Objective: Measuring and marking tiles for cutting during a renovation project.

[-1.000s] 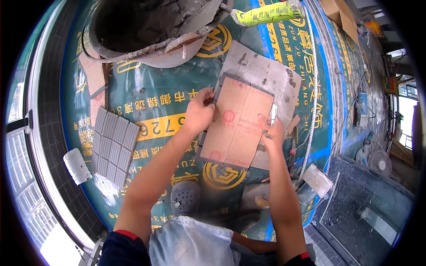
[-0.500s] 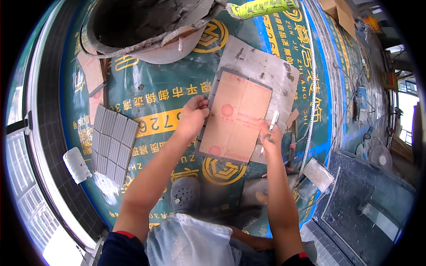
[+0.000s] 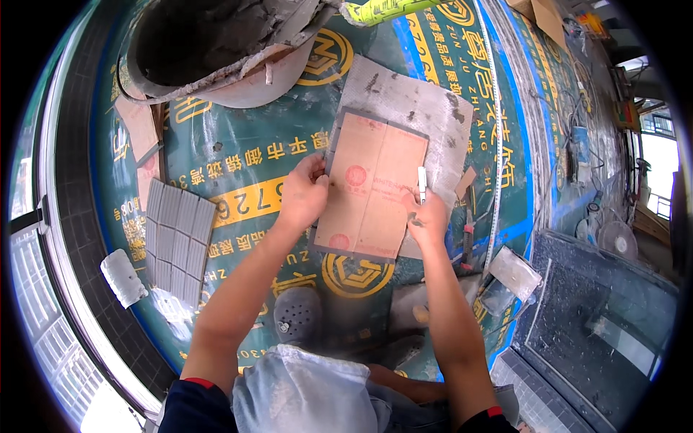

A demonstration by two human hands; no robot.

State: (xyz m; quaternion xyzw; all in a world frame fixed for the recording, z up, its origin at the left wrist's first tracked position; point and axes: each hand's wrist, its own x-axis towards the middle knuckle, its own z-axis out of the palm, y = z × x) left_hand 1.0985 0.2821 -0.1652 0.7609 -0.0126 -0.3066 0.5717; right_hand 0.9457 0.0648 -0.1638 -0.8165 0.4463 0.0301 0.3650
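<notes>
A mosaic tile sheet (image 3: pixel 368 187) lies brown paper side up, with dark grey tile edges showing around the paper. My left hand (image 3: pixel 303 193) is at its left edge, fingers curled in against the thumb; the fingertips are partly hidden where they meet the sheet. My right hand (image 3: pixel 427 218) is closed around a white marker (image 3: pixel 422 184), which points up out of the fist over the sheet's right edge. Beneath the sheet is a pale, stained mat (image 3: pixel 440 119).
A bucket of grey mortar (image 3: pixel 245 79) stands at the far left, a yellow-green packet (image 3: pixel 386 10) beside it. Another grey ribbed tile sheet (image 3: pixel 179 234) lies left of me. A tape measure (image 3: pixel 495 144) runs along the right. A dark glass-like panel (image 3: pixel 592 310) is at the near right.
My right hand has moved left with the marker, onto the sheet's right edge. My left hand stays by the left edge. The whole view has shifted slightly.
</notes>
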